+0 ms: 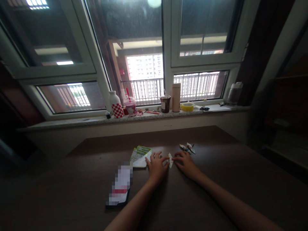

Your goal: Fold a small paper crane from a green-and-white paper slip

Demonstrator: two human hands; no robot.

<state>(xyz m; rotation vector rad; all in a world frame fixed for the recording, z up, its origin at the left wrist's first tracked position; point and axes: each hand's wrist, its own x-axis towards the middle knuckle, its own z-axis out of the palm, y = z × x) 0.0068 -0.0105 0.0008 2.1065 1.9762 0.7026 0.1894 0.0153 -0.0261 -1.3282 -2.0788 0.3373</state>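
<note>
A small folded piece of patterned paper (pixel 170 160) stands on the brown table between my two hands. My left hand (pixel 157 166) pinches its left edge with thumb and index finger, the other fingers spread out over the tabletop. From the other side, the bent fingertips of my right hand (pixel 187 164) grip the paper's right edge. Just beyond the right hand lie more pointed folded paper pieces (pixel 191 148). Close to my left fingers is a stack of green and white paper packets or sheets (pixel 141 156), partly covered by that hand.
A phone (pixel 120 183) with a blurred screen lies left of my left forearm. Along the windowsill (pixel 149 116) stand a checkered bottle (pixel 116 106), a pink drink cup (pixel 130 106), a dark drink cup (pixel 165 103), a tan flask (pixel 176 98), yellow tape (pixel 187 107) and scissors (pixel 204 109).
</note>
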